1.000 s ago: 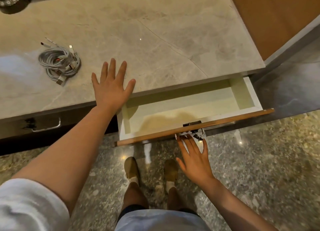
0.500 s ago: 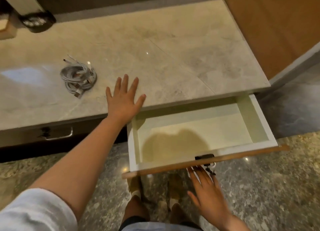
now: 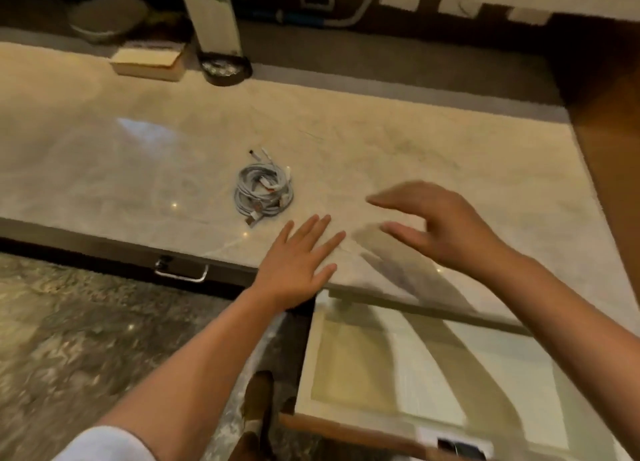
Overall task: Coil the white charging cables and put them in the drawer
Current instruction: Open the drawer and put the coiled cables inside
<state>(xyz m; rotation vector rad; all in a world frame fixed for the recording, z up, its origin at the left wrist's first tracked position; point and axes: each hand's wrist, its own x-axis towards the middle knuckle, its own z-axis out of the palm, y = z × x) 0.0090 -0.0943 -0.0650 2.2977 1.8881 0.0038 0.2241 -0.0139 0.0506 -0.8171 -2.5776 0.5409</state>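
Note:
A bundle of coiled white charging cables (image 3: 264,193) lies on the pale marble counter (image 3: 381,149), plug ends sticking out at its top and bottom. My left hand (image 3: 299,258) rests flat on the counter's front edge, fingers spread, just right of and below the cables. My right hand (image 3: 440,225) hovers over the counter with fingers straight and thumb apart, holding nothing, to the right of the cables. The white drawer (image 3: 313,367) stands pulled out below the counter at lower right, and nothing lies on the visible part of its floor.
A shut drawer with a metal handle (image 3: 181,270) is left of the open one. At the counter's back stand a mirrored column on a dark round base (image 3: 227,67) and a flat box (image 3: 149,64). A wooden panel (image 3: 609,156) borders the right. My feet (image 3: 258,412) stand on speckled floor.
My right hand left the drawer's front and rose over the counter toward the cables. The view swung left and up. My left hand stayed on the counter edge.

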